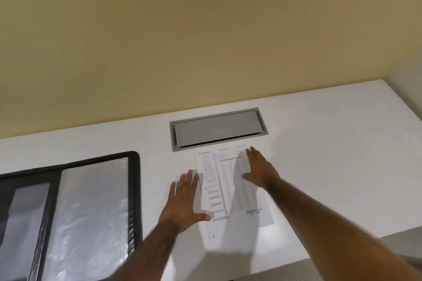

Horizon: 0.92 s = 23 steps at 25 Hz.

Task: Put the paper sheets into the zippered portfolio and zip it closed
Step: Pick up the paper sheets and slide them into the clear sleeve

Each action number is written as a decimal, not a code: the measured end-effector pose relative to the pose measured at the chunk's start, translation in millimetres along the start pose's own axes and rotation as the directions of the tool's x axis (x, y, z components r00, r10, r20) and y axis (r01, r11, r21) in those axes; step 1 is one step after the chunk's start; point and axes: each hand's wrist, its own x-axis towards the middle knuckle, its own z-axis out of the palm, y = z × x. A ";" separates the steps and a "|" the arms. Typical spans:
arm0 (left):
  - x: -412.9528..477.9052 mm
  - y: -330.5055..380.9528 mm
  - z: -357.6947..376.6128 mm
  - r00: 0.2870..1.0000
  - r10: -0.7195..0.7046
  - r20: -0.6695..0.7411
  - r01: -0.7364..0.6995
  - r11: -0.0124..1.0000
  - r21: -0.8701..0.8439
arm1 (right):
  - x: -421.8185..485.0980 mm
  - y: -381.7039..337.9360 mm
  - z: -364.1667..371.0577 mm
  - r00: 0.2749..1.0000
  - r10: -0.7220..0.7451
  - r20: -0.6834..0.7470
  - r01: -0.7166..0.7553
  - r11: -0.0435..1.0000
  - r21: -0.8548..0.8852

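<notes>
Paper sheets [230, 187], white and printed with grey tables and text, lie flat in a small stack on the white desk top [331, 155], just in front of a grey rectangular cable hatch [218, 129] set into the desk. The left hand [186, 198] hovers or rests at the stack's left edge with fingers straight and spread and the thumb reaching onto the paper; it grips nothing. The right hand [259, 169] is stretched flat over the upper right part of the sheets, fingers straight, holding nothing; whether it touches the paper cannot be told. Well to the left lies the black zippered portfolio [134, 189], opened flat, with shiny clear plastic sleeves [91, 217] showing inside.
</notes>
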 end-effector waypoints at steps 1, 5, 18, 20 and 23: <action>5.3 5.6 3.6 1.000 -0.008 0.017 0.007 1.000 0.017 | 8.9 3.9 -4.7 1.000 -0.019 0.007 0.019 1.000 -0.004; 15.1 15.1 13.1 0.997 -0.024 0.074 0.018 0.997 0.072 | 35.8 11.1 -13.7 0.994 -0.098 0.039 0.098 0.995 -0.007; 18.1 19.3 21.2 0.987 -0.068 0.146 0.045 0.987 0.157 | 62.0 16.6 -9.6 0.990 -0.140 0.014 0.140 0.990 -0.016; 18.1 19.6 22.2 0.986 -0.080 0.143 0.055 0.983 0.174 | 61.5 12.0 -12.1 0.993 -0.119 -0.009 0.120 0.992 0.035; 19.2 20.2 23.9 0.986 -0.092 0.139 0.063 0.978 0.198 | 55.8 1.7 -10.7 0.995 -0.101 0.003 0.097 0.968 0.232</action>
